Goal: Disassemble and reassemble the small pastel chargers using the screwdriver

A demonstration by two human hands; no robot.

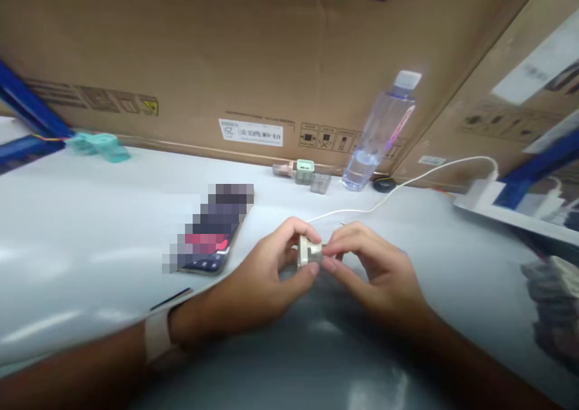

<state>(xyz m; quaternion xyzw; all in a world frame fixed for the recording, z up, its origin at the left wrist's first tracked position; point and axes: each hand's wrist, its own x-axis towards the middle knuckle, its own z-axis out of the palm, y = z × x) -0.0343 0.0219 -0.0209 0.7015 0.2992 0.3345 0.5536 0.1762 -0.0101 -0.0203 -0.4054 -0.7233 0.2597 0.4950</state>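
A small cream plastic plug-like part [310,252] sits at the middle of the view, pinched between the fingers and thumb of my left hand [262,268]. The fingertips of my right hand [373,268] press on its right end. Its details are partly hidden by my fingers. A thin white cable [344,213] runs past just above my hands, and I cannot tell whether it joins the part. To the left of my left hand lies a phone [210,232] with its screen pixelated. A pale band [157,334] circles my left wrist.
A plastic water bottle [375,135] lies tilted against a large cardboard box [190,42] at the back of the white table [90,241]. Beside it are a small green box [305,172] and a grey translucent case [320,183]. Teal parts [98,146] and blue rails [27,105] stand at the left.
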